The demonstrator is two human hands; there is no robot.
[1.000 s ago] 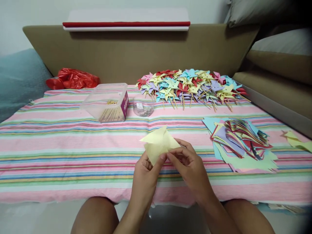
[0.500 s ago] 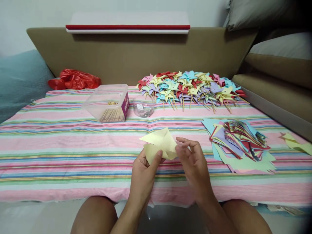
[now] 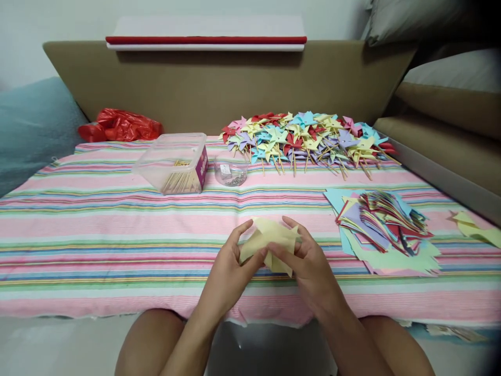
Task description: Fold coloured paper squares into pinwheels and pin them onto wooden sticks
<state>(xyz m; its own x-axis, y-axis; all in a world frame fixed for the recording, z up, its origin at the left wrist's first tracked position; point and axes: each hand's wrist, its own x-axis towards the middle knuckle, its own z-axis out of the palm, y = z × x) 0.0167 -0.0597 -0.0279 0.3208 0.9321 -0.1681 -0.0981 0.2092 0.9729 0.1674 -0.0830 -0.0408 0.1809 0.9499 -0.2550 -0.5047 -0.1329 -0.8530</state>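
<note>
A pale yellow paper pinwheel (image 3: 270, 237), its blades folded in toward the middle, is held up between both hands above the front of the striped cloth. My left hand (image 3: 237, 261) grips its left side, thumb on the near face. On the other side, my right hand (image 3: 309, 261) presses its thumb near the pinwheel's centre, with fingers behind the paper. Both thumbs almost meet there. The fingers behind the paper are partly hidden, and no stick shows on this pinwheel.
Finished pinwheels on sticks (image 3: 305, 138) lie heaped at the back. Cut paper sheets (image 3: 383, 230) are piled at right, with a yellow piece (image 3: 475, 230) beyond. A clear box of wooden sticks (image 3: 182, 177), a small tub of metal bits (image 3: 231, 175) and a red plastic bag (image 3: 121, 125) stand left of the heap.
My right hand has closed onto the paper, thumb now at its middle. The paper has turned and its blades are gathered more tightly. My left hand still holds it.
</note>
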